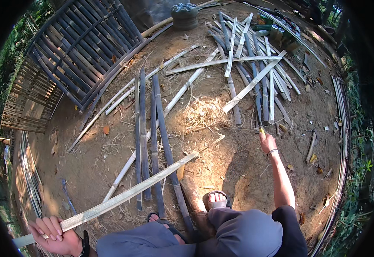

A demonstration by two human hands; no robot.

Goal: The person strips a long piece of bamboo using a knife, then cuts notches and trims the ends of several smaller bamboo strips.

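1. The left hand (58,237) has its fingers wrapped around a long pale bamboo strip (131,198) near its lower-left end.
2. The right hand (269,144) is closed on the yellow handle of a knife (262,130), its dark blade pointing away from the person.
3. The strip slants up and rightward across the view, passing above several dark bamboo lengths (143,141); a thin curled sliver (212,143) shows beyond its far end. Whether it touches the log (190,188) near the sandalled feet, I cannot tell.
4. The surface is bare brown earth (93,171), partly sunlit, scattered with dry leaves and a heap of pale shavings (204,112).
5. Farther out, split bamboo lies in a crisscross pile (255,81) at upper right; a dark slatted frame (82,49) stands at upper left beside a lighter slatted panel (33,96).
6. The setting is outdoors, with green foliage (362,197) along both sides.
7. Any markings on the wristband (85,243) are too small to read.
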